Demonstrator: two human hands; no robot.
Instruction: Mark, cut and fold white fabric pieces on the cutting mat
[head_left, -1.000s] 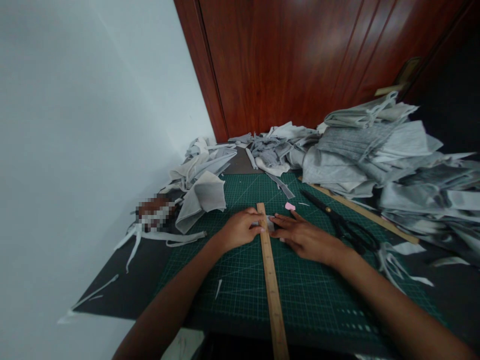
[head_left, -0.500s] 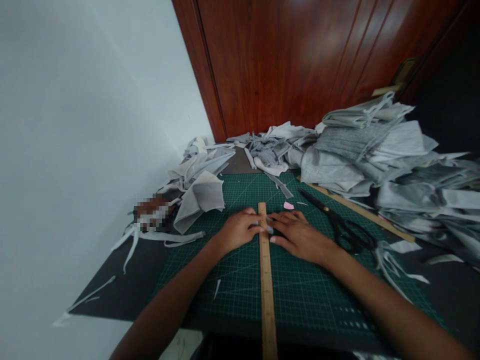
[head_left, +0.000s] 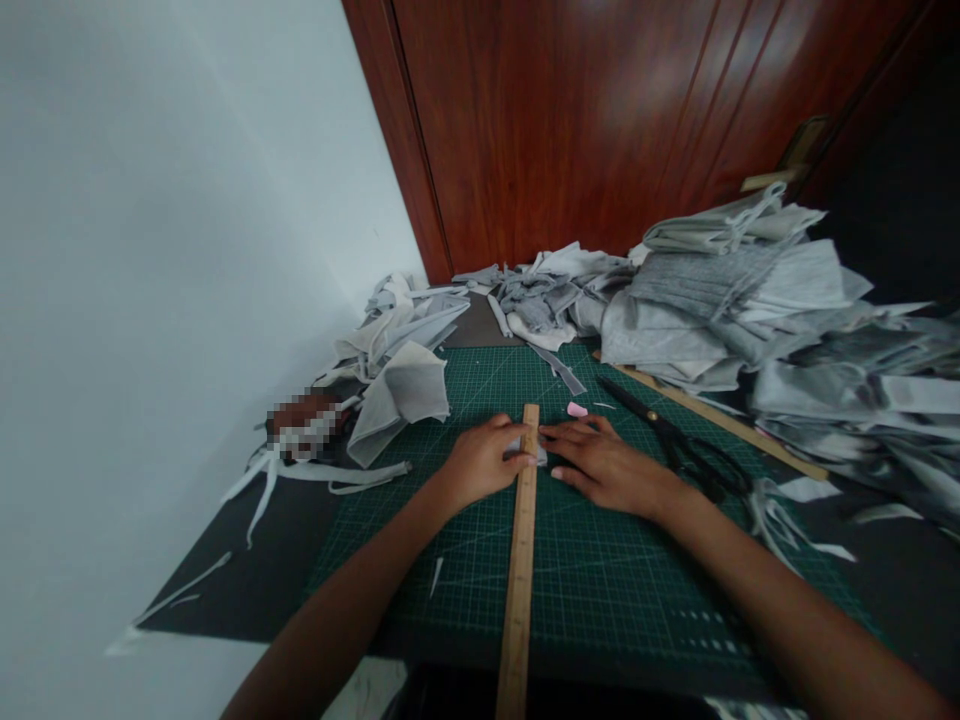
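Observation:
A long wooden ruler point(head_left: 520, 560) lies over a small piece of grey cloth point(head_left: 541, 455) on the green cutting mat point(head_left: 465, 590). My left hand point(head_left: 484, 460) bends around the cloth's left side, its thumb and forefinger pressing on the ruler near the far end. Under that hand part of the cloth is hidden. To the right, my right hand point(head_left: 607, 462) lies low with fingers stretched out, their tips at the cloth and the ruler's edge. A pink piece of what looks like tailor's chalk point(head_left: 577, 409) lies just beyond the right fingers.
Black scissors point(head_left: 660, 425) lie right of my right hand, near a second wooden ruler point(head_left: 720, 419). Grey fabric is piled high at the back right point(head_left: 675, 310), with more pieces at the left point(head_left: 405, 395). A wooden door point(head_left: 585, 130) stands behind the table.
The ruler has turned: its near end has swung left and its far end has shifted slightly right. My right hand has moved slightly right; the left stays at the ruler.

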